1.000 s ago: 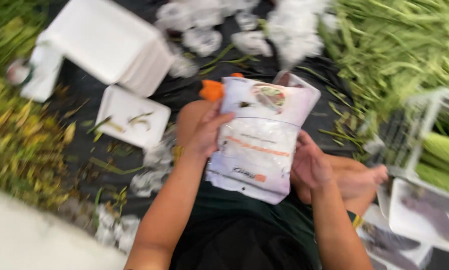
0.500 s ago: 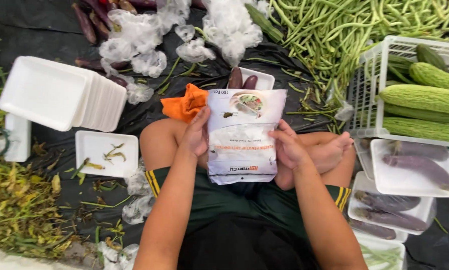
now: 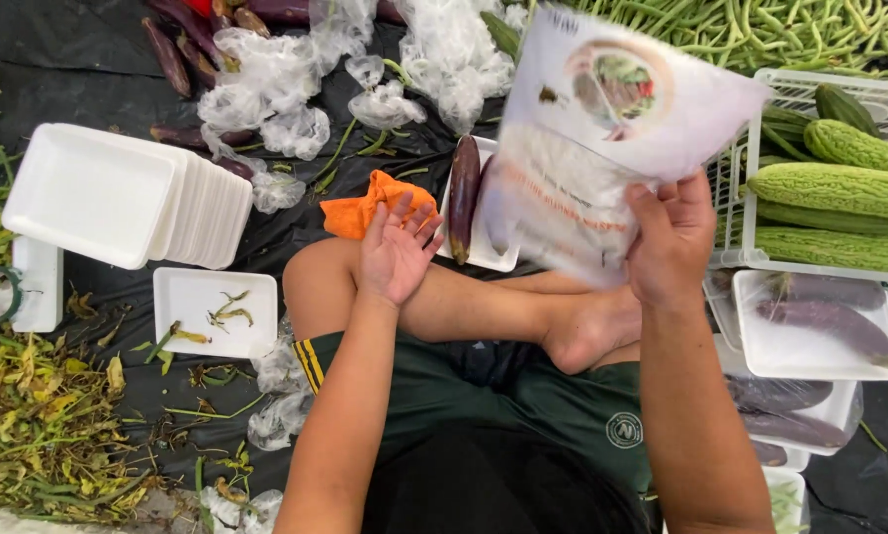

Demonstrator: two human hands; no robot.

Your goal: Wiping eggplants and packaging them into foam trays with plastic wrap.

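The right hand (image 3: 671,242) grips a thin printed plastic bag (image 3: 602,138) by its lower edge, up at one o'clock; it looks light, floppy and slippery. The left hand (image 3: 395,252) hovers open, empty. At twelve o'clock, a foam tray (image 3: 486,252) holds one eggplant (image 3: 463,196); the crate (image 3: 760,222) at three holds bitter gourds (image 3: 830,188).

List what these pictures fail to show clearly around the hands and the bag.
- Plastic bag in the right hand, head view: motion blur smears its surface.
- Foam tray with the eggplant: its right part is hidden behind the bag.
- Orange cloth: partly covered by the open left hand.
- Wrapped trays at right: film dulls the contents, and the lower ones run off the frame edge.
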